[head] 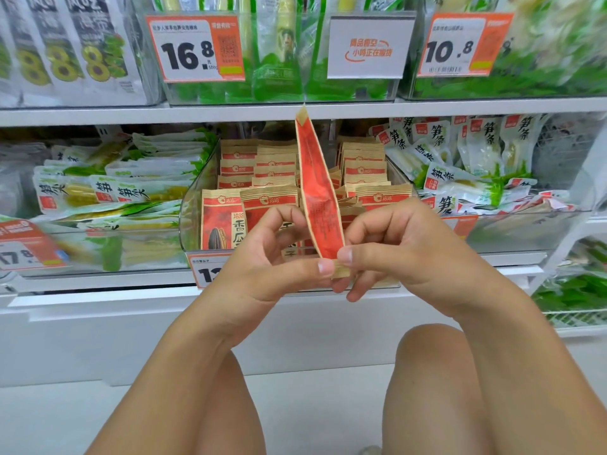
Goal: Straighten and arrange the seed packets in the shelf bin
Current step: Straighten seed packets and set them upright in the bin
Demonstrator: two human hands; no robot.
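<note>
A red and tan seed packet (316, 192) stands upright and edge-on in front of the shelf, held at its bottom seam. My left hand (269, 257) pinches that seam with thumb and fingers, and my right hand (394, 247) pinches it from the other side. Behind them a clear plastic shelf bin (193, 205) holds several rows of the same red and tan seed packets (259, 178). The front-row packets stand upright with a sunflower seed picture; some packets in the middle right of the bin lie tilted and uneven.
Bins of green and white bamboo-shoot snack packs (131, 188) flank the seed bin on the left and right (460, 165). Price tags (195, 49) hang on the shelf above. My bare knees (427, 372) are below, over a pale floor.
</note>
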